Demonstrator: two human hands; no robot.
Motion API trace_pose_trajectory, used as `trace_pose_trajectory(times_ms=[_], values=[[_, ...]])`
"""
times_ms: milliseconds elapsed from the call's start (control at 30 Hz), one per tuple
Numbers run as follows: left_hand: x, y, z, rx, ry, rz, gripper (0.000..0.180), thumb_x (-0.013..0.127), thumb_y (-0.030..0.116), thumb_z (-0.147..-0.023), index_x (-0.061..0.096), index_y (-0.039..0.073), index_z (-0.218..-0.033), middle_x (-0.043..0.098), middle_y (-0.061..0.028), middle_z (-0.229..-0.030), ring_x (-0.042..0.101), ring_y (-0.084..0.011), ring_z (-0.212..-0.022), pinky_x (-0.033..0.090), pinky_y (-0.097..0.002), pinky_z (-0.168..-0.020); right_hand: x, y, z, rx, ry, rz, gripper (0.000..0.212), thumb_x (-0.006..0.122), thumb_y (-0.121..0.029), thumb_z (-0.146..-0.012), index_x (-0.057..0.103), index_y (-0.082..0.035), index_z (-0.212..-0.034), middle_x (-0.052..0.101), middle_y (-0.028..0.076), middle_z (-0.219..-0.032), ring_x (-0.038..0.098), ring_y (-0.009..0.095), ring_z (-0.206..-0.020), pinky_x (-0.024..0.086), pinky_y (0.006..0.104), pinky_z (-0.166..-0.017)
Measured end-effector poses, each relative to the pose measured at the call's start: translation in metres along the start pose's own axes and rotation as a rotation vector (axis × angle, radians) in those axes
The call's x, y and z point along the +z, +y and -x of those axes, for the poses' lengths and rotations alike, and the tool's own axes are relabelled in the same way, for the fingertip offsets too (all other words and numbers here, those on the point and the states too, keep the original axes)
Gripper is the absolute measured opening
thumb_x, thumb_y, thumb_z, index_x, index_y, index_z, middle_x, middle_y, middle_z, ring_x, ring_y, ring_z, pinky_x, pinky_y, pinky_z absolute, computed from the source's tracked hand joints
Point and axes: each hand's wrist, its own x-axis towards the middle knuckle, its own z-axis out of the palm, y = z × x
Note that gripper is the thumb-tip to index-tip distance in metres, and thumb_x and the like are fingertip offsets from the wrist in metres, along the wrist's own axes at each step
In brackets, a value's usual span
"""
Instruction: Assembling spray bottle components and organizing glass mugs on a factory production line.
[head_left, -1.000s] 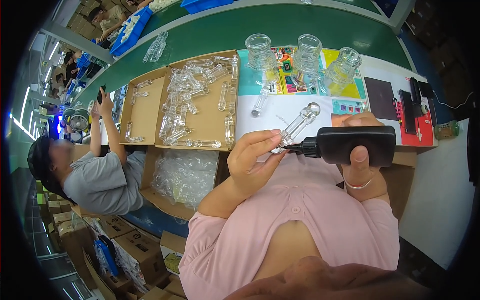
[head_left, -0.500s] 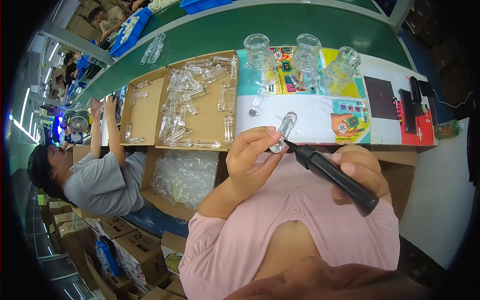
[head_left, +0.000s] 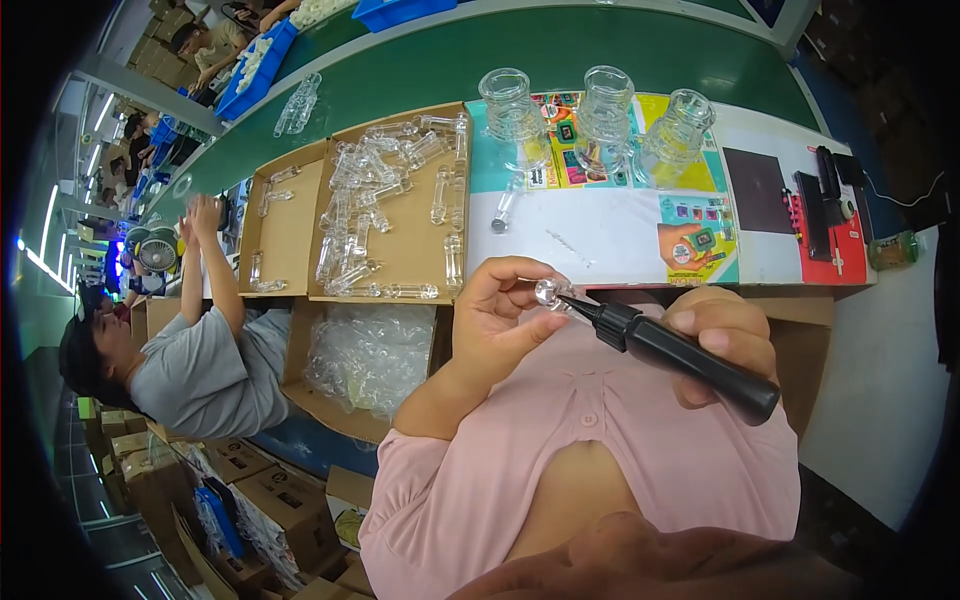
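Left hand (head_left: 497, 325): clear piece (head_left: 547, 291) | right hand (head_left: 730, 338): bottle (head_left: 668, 347) | by board edge (head_left: 768, 281)

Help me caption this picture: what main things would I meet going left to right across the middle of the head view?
Round grey desk fan → shallow brown cardboard tray → larger brown cardboard tray holding clear pieces → left hand → black plastic squeeze bottle → flat red rectangular sheet → greenish transparent jar.
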Motion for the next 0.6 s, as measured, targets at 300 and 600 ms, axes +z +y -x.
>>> trace_pose_trajectory(times_ms=[300, 600], values=[[-0.006, -0.008, -0.003, -0.018, -0.05, 0.17, 0.038, 0.066, -0.005, -0.073, 0.045, 0.001, -0.104, 0.055, -0.0126, -0.1, 0.059, -0.0227, -0.096, 0.049, -0.0316, -0.083, -0.002, -0.001, -0.006, -0.053, -0.104, -0.07, 0.046, 0.066, -0.023, -0.078, 0.043, 0.001, -0.11, 0.052, 0.02, -0.1, 0.058, 0.029, -0.076, 0.051, 0.0371, -0.06], [-0.005, -0.006, -0.003, 0.129, -0.014, -0.022, 0.038, 0.066, -0.009, -0.071, 0.045, 0.0, -0.101, 0.054, -0.0136, -0.098, 0.059, -0.0235, -0.095, 0.049, -0.0314, -0.083, 0.005, 0.008, -0.015, -0.29, -0.079, 0.049, 0.031, 0.064, -0.004, -0.072, 0.05, 0.006, -0.097, 0.054, 0.021, -0.088, 0.055, 0.023, -0.06, 0.049, 0.032, -0.051]])
